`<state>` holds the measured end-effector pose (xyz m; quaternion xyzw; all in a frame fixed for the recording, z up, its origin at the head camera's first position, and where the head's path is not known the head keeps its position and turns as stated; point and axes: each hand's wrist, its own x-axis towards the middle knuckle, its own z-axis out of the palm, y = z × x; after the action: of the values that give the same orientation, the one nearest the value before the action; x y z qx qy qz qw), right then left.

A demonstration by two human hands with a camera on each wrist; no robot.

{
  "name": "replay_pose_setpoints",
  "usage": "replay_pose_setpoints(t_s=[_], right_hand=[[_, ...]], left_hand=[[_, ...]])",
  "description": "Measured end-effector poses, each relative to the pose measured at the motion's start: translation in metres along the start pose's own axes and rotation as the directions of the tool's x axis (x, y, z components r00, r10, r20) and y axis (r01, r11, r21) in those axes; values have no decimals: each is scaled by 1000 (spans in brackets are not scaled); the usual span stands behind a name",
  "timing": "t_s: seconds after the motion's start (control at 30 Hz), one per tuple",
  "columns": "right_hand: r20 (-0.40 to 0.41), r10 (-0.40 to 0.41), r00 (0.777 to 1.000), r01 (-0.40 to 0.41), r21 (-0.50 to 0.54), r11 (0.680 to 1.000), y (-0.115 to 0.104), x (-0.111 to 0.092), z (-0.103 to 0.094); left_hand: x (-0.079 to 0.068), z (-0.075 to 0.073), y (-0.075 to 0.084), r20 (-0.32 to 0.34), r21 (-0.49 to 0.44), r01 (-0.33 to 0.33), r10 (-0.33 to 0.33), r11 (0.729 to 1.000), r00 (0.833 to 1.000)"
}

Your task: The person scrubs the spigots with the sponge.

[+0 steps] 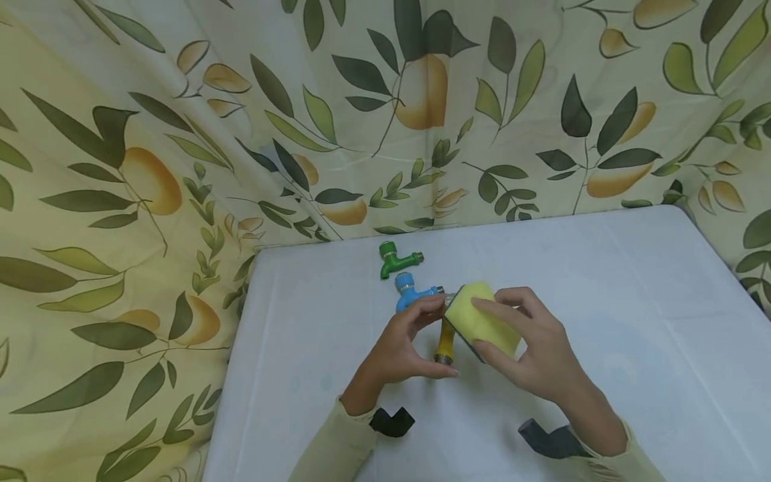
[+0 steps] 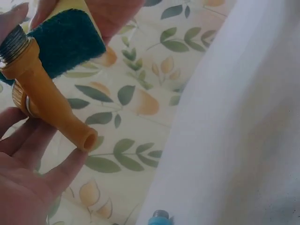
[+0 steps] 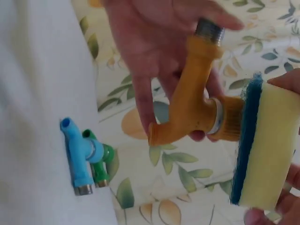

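Observation:
My left hand [image 1: 397,351] holds an orange-yellow plastic tap [image 3: 192,101] between thumb and fingers, with the thumb at its metal threaded end. The fingers support its body and spout. In my right hand [image 1: 545,351] is a yellow sponge [image 1: 484,318] with a dark green scouring side, gripped by its yellow part. The scouring side faces the tap and meets the ribbed knob in the right wrist view. Part of the tap [image 1: 444,341] is hidden behind the sponge and left hand in the head view.
A blue tap [image 1: 408,289] lies on the white-covered table [image 1: 301,375] just beyond my left hand, with a green tap [image 1: 394,260] farther back. Dark straps or mounts sit at both wrists. A leaf-and-fruit patterned curtain [image 1: 361,147] hangs behind and to the left.

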<state>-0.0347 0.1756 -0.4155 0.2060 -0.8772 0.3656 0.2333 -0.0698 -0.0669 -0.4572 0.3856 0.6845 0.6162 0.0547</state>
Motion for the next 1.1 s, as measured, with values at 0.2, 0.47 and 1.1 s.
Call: replay_pose_setpoints(t_s=[0.2,0.47,1.1], right_hand=[[-12,19,1000,-18,7,1000,1,-2,3],[33,75,997,-73,-42,996,4,-8,15],[-70,139,988,-137,28,990,-3,-13,33]], left_hand=[[0,0,1,-19,-148,41,-44,988,999],[6,2,3,-152,-523,39,-139,851,979],[15,20,-5,-374,-771,-78,-350,632,859]])
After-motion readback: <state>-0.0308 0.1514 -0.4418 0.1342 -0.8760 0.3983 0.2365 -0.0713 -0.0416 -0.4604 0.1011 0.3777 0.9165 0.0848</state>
